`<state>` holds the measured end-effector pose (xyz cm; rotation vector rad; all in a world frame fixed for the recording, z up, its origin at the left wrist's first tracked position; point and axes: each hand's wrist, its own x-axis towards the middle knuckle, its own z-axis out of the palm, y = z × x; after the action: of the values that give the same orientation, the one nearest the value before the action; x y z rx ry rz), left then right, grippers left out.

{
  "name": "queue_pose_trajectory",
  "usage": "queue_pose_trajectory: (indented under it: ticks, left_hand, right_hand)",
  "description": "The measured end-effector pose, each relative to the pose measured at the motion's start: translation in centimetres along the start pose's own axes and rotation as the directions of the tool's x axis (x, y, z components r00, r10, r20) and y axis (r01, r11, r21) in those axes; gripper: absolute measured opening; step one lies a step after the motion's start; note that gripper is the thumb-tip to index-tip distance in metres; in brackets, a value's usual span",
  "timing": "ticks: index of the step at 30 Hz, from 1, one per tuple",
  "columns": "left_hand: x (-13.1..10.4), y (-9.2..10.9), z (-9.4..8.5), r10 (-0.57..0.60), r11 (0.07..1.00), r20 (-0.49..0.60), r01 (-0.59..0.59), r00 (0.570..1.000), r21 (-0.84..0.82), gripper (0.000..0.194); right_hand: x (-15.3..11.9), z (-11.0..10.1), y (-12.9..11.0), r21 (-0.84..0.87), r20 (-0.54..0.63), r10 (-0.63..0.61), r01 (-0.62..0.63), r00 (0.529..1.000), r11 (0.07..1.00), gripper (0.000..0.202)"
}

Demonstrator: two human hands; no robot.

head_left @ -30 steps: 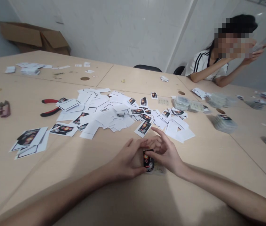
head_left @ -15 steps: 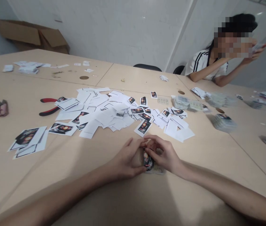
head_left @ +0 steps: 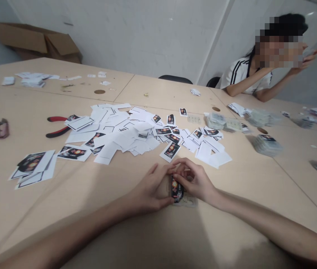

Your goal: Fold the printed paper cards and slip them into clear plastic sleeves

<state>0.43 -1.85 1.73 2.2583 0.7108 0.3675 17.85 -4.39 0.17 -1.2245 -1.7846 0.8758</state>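
A clear flat plastic box (head_left: 190, 201) lies on the table near its front edge. On it is a black printed label (head_left: 176, 189) with a red and orange picture. My left hand (head_left: 155, 190) curves round the left side of the box, its thumb at the label's lower edge and its fingertips at the far side. From the right, my right hand (head_left: 196, 180) has its fingers bent together over the upper right part of the label, pinching its edge. Just beyond my hands lies a loose printed card (head_left: 171, 151).
Past my hands spreads a pile of white paper pieces (head_left: 125, 138). Red-handled pliers (head_left: 59, 127) touch its left side. Stacked clear boxes (head_left: 267, 145) stand at right. Another person (head_left: 248, 76) leans on the far right of the table (head_left: 113, 239).
My hands stay almost where they were. The label shows a little more clearly between them. The other person's raised hands have shifted slightly.
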Motion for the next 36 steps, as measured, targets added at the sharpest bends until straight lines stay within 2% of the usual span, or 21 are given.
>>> queue_pose_trajectory:
  ticks: [7,23,36]
  left_hand:
    - [-0.02,0.38,-0.06,-0.037,0.999,-0.005,0.037,0.999,0.015,0.056]
    - [0.1,0.0,0.02,-0.007,1.0,-0.024,0.007,1.0,-0.002,0.059]
    - [0.14,-0.2,0.17,-0.046,0.999,-0.015,0.046,0.999,0.003,0.059]
  right_hand:
    - [0.11,0.1,-0.01,-0.034,-0.003,-0.032,0.032,0.999,0.999,0.025]
    - [0.09,0.29,-0.05,-0.11,0.002,-0.049,0.049,0.999,0.993,0.026]
    - [0.23,0.25,-0.27,-0.142,-0.001,-0.062,0.061,0.998,0.988,0.027]
